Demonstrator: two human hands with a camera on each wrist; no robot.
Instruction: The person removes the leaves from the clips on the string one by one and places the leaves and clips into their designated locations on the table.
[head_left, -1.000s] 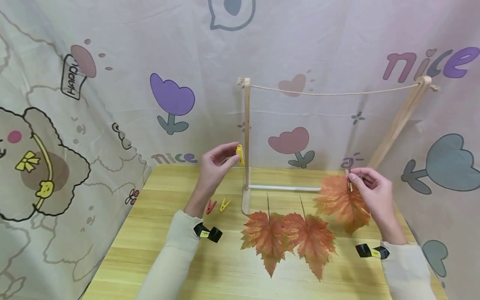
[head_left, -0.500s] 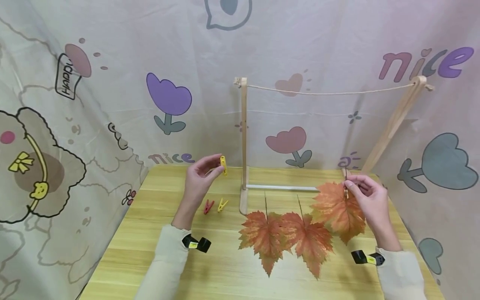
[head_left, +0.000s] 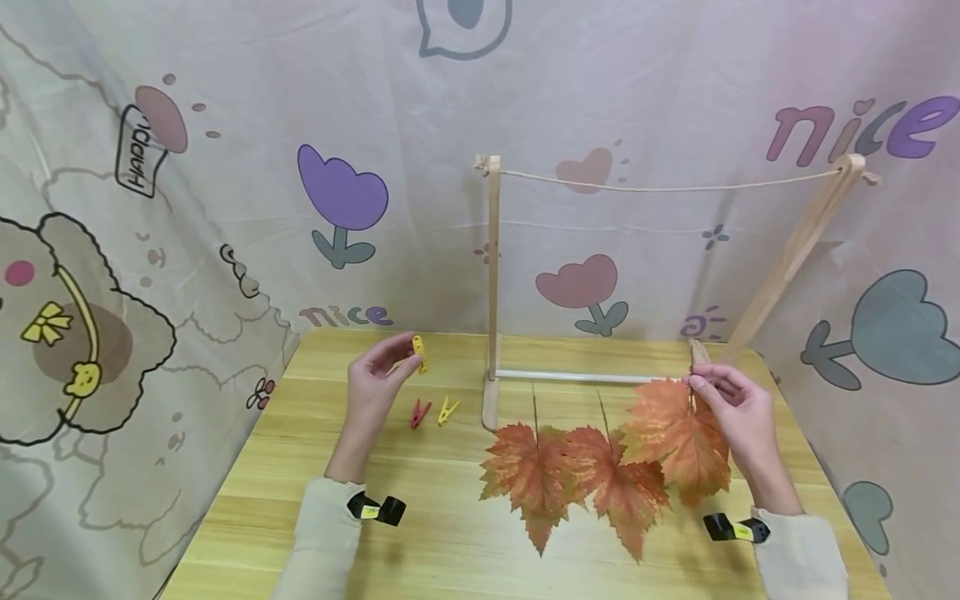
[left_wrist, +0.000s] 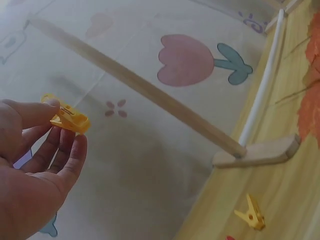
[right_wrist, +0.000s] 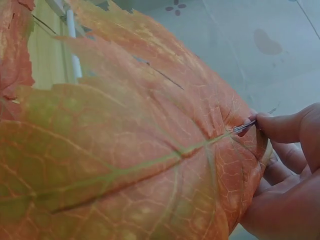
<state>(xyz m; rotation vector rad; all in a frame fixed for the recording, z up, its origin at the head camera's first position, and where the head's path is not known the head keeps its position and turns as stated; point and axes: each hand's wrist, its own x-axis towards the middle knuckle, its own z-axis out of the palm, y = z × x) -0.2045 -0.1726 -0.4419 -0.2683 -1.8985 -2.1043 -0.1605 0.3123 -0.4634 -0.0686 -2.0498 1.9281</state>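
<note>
Between thumb and fingers, my left hand [head_left: 375, 379] pinches a yellow clothespin [head_left: 419, 353] above the table, left of the wooden frame. The left wrist view shows that clothespin [left_wrist: 69, 117] at the fingertips. My right hand [head_left: 738, 408] pinches the stem of an orange maple leaf [head_left: 686, 442], which hangs down by the frame's right foot. Seen from the right wrist, the leaf [right_wrist: 165, 145] fills most of the picture, and the thumb presses its stem. Two more maple leaves, one at left [head_left: 531, 475] and one at right [head_left: 618, 483], lie on the table with stems pointing away.
A wooden stand [head_left: 494, 267] carries a slack rope [head_left: 660, 188] between its posts, with a white bar [head_left: 570, 377] low down. On the table [head_left: 300, 467] lie a red clothespin [head_left: 420, 413] and a yellow clothespin [head_left: 447, 410]. Printed cloth [head_left: 435, 117] hangs behind.
The left hand has moved left and down, away from the post, still pinching the yellow clothespin. My right hand has lowered slightly with the maple leaf.
</note>
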